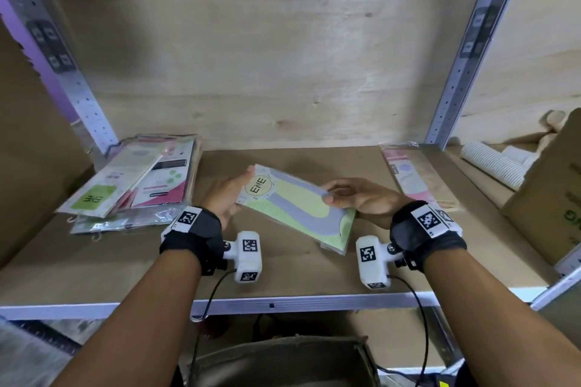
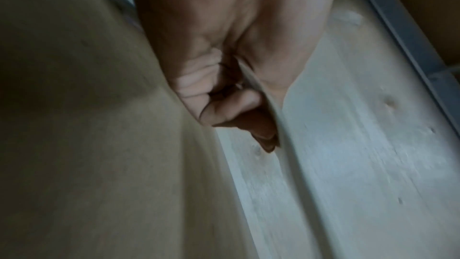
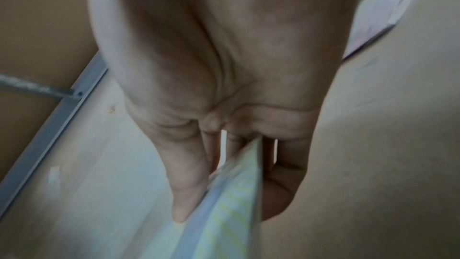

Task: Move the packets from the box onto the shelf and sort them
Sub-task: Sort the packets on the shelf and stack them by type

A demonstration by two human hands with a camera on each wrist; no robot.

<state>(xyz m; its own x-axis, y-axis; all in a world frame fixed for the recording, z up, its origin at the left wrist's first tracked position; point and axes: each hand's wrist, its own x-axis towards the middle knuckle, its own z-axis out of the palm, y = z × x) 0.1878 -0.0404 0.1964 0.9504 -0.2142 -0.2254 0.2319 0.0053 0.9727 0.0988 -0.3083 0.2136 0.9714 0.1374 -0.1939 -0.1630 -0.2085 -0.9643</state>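
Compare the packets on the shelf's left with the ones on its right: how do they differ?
The left pile is a loose, fanned heap of several packets, green and pink mixed; the right stack is narrow, tidy and shows only pink. The left pile's top packet reads ENE on a green patch; no such patch shows on the right stack. Both lie flat on the shelf, untouched, in clear wrap.

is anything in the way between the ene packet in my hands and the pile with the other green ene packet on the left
Nothing visible. The packet is held above the shelf by the left hand and right hand. Only bare shelf lies between it and the left pile, though your left hand is on that side.
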